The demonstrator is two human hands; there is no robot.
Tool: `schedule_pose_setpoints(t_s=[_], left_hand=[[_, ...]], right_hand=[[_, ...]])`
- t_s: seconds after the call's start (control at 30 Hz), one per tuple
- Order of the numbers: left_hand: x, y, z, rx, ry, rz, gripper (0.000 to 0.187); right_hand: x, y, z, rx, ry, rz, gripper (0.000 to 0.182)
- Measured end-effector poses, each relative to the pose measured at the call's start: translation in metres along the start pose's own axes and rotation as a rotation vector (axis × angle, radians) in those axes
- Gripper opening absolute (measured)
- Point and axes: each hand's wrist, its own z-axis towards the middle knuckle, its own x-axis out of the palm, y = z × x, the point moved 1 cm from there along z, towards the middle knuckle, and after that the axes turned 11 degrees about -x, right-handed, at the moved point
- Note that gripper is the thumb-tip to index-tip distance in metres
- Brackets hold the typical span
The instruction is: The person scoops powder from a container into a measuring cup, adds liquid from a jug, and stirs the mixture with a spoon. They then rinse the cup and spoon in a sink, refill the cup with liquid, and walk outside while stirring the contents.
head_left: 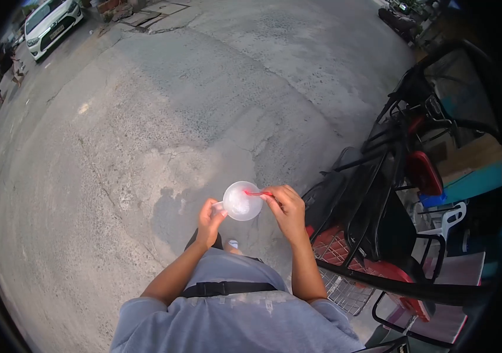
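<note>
My left hand (208, 223) is closed around the handle of a round white cup (240, 209), held out in front of my body over the pavement. Foamy or milky-looking contents show inside it. A slim red utensil (256, 193) is pinched in the fingers of my right hand (288, 212). Its far end reaches over the cup's rim into the opening; I cannot tell whether it is a spoon or a brush.
Grey concrete pavement (115, 147) spreads ahead and to the left. Close on my right stands a black-framed vehicle (374, 206) with a wire basket (345, 288). A white plastic chair (448, 220) is beyond it. A white car (54, 26) and people (15, 67) are at the far left.
</note>
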Motion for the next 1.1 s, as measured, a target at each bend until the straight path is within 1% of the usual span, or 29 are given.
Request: schedule_pose_setpoints(t_s=[0.03, 0.13, 0.23, 0.33, 0.37, 0.47, 0.5, 0.6, 0.63, 0.73, 0.77, 0.87, 0.97, 1.07, 1.1], left_hand=[[0.001, -0.002, 0.018, -0.009, 0.040, 0.004, 0.013], [0.009, -0.013, 0.081, -0.026, 0.121, 0.017, 0.011], [0.012, -0.022, 0.147, -0.007, 0.211, 0.050, 0.011], [0.014, -0.043, 0.214, 0.007, 0.290, 0.081, 0.012], [0.013, -0.052, 0.234, 0.004, 0.313, 0.095, 0.013], [0.018, -0.083, 0.293, 0.008, 0.320, 0.127, 0.014], [0.019, -0.088, 0.313, 0.004, 0.322, 0.146, 0.014], [0.029, -0.100, 0.373, -0.002, 0.347, 0.174, 0.015], [0.034, -0.105, 0.390, -0.004, 0.352, 0.156, 0.015], [0.055, -0.109, 0.449, -0.007, 0.350, 0.123, 0.015], [0.062, -0.109, 0.469, -0.007, 0.343, 0.117, 0.014], [0.089, -0.112, 0.529, 0.000, 0.328, 0.137, 0.014], [0.126, -0.120, 0.589, 0.032, 0.322, 0.105, 0.014], [0.167, -0.133, 0.649, 0.008, 0.290, 0.108, 0.015], [0.180, -0.138, 0.669, 0.013, 0.291, 0.109, 0.015]], right_hand=[[0.001, -0.010, 0.006, 0.033, -0.029, 0.043, 0.011], [0.001, -0.038, 0.030, 0.289, -0.045, 0.317, 0.011], [-0.005, -0.068, 0.072, 0.360, 0.013, 0.222, 0.014], [-0.006, -0.102, 0.124, 0.308, -0.019, -0.071, 0.013], [-0.004, -0.115, 0.142, 0.253, -0.082, -0.116, 0.013], [0.009, -0.151, 0.188, 0.196, -0.173, -0.143, 0.012], [0.012, -0.158, 0.202, 0.268, -0.180, -0.063, 0.013], [0.020, -0.182, 0.235, 0.387, -0.142, 0.207, 0.015], [0.020, -0.198, 0.242, 0.424, -0.085, 0.212, 0.016], [0.010, -0.244, 0.278, 0.431, -0.069, 0.176, 0.016], [0.004, -0.258, 0.292, 0.416, -0.077, 0.075, 0.017], [-0.006, -0.328, 0.332, 0.226, -0.157, -0.137, 0.017], [-0.016, -0.390, 0.378, 0.170, -0.172, -0.084, 0.016], [-0.037, -0.440, 0.426, 0.273, -0.100, 0.198, 0.014], [-0.051, -0.450, 0.446, 0.354, -0.038, 0.210, 0.014]])
